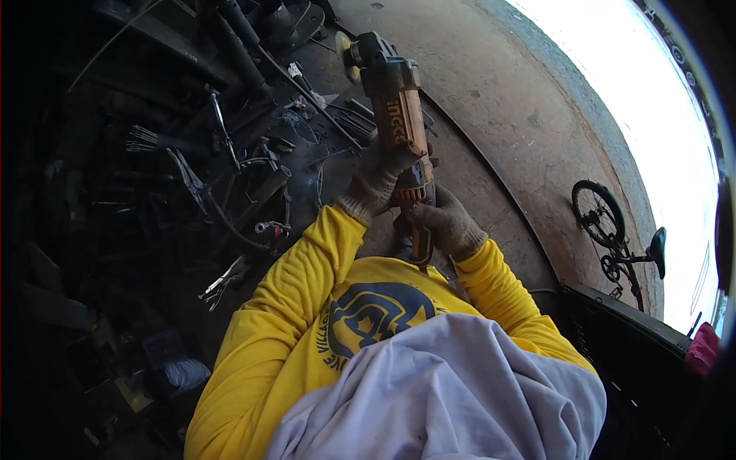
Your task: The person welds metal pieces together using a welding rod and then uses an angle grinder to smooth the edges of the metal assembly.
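Currently, your left hand [377,180] and right hand [451,221] wrap gloved fingers around the angle grinder [395,107], upper centre of the frame; a slack grip could let it twist, perhaps swinging its disc [346,60] into nearby rods [354,125].

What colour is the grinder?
The grinder is orange and black, best seen in the head view.
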The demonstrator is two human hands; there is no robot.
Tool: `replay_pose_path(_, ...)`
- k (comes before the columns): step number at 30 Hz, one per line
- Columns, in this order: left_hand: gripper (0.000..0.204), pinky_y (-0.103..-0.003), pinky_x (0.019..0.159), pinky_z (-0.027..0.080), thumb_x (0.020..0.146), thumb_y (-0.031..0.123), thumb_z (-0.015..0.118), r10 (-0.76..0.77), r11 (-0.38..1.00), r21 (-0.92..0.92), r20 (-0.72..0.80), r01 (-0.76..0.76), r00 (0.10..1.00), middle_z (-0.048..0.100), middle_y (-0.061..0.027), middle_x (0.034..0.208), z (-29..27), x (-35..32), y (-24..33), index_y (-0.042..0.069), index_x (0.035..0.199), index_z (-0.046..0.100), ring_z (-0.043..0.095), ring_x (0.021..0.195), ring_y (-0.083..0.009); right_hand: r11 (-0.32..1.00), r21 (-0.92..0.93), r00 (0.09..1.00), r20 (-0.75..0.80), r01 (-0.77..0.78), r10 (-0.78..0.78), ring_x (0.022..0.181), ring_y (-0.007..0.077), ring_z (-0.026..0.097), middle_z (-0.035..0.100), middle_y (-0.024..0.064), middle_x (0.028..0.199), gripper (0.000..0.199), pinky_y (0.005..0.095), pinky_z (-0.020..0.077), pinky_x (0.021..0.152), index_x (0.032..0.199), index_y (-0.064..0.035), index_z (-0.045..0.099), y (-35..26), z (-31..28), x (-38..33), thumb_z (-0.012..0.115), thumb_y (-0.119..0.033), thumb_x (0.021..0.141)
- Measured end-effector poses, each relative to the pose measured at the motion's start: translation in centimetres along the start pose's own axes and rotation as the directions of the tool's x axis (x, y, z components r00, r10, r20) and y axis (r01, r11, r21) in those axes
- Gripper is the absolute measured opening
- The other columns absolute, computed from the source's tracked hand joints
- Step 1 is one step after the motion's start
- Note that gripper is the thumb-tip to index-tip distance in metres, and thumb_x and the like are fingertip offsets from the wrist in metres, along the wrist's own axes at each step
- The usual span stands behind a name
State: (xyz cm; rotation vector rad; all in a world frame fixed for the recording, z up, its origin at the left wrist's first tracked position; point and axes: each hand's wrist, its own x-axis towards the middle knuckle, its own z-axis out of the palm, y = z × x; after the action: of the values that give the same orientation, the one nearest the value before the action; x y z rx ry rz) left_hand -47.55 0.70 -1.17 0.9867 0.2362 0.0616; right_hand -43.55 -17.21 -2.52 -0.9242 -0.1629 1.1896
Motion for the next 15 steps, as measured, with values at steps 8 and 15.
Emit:
replay_pose_path(8, 0.070, -0.038, 0.092, 0.060, 0.085, 0.039, 0.084, -0.042, 0.998, -0.052, 0.066, 0.046, 0.997, 0.067, -0.0112, 0.118, -0.1, 0.6, -0.1, 0.004, 0.136, 0.051, 0.069, 0.105, -0.0230, 0.939, -0.338, 0.993, -0.117, -0.066, 0.028, 0.080, 0.0186, 0.068, 0.068, 0.0092, 0.099, 0.048, 0.0330, 0.0572, 0.069, 0.126, -0.0023, 0.057, -1.3, 1.9, -0.7, 0.074, -0.010, 0.082)
replay_pose_path(15, 0.065, -0.037, 0.088, 0.061, 0.084, 0.040, 0.084, 0.018, 1.000, -0.005, 0.015, -0.018, 1.000, 0.069, -0.0108, 0.108, -0.4, 1.2, -1.2, 0.002, 0.128, 0.056, 0.071, 0.098, -0.0236, 0.946, -0.301, 0.978, -0.198, -0.123, 0.064, 0.073, 0.0189, 0.067, 0.067, 0.0068, 0.088, 0.039, 0.0333, 0.0565, 0.066, 0.121, -0.0030, 0.059, -1.2, 2.1, -0.3, 0.073, -0.008, 0.085)
